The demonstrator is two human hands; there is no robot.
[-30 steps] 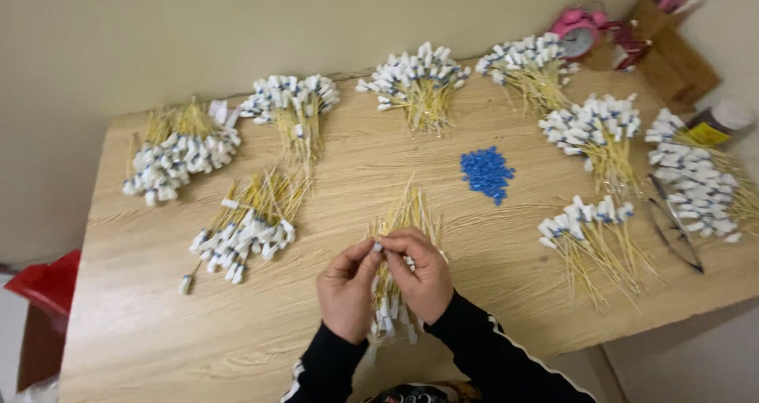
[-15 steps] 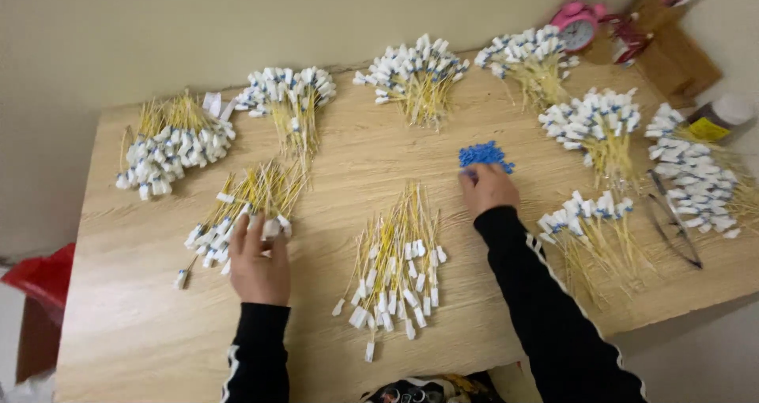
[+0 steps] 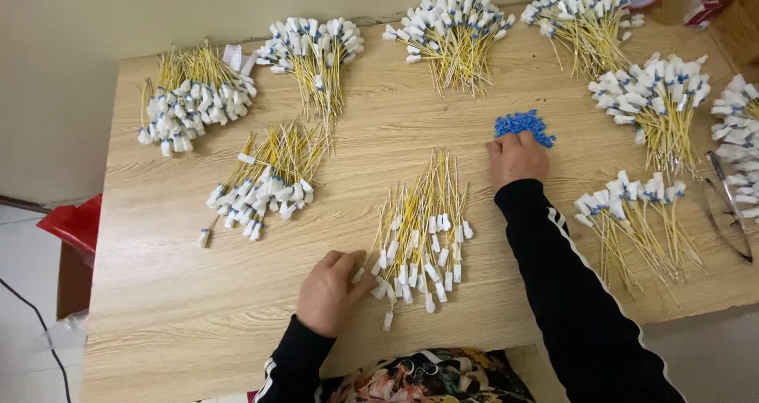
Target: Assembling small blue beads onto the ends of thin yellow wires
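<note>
A second ago both hands met over the middle bundle of yellow wires (image 3: pixel 421 237), pinching one white-tagged end between them. They then split apart. The right hand (image 3: pixel 518 158) reached out toward one o'clock to the pile of small blue pieces (image 3: pixel 522 124) and now rests with its fingertips on it. The left hand (image 3: pixel 332 291) (half a second ago out at ten o'clock by the neighbouring bundle (image 3: pixel 265 181)) has come back to the middle bundle's tagged ends, at its seven o'clock edge.
</note>
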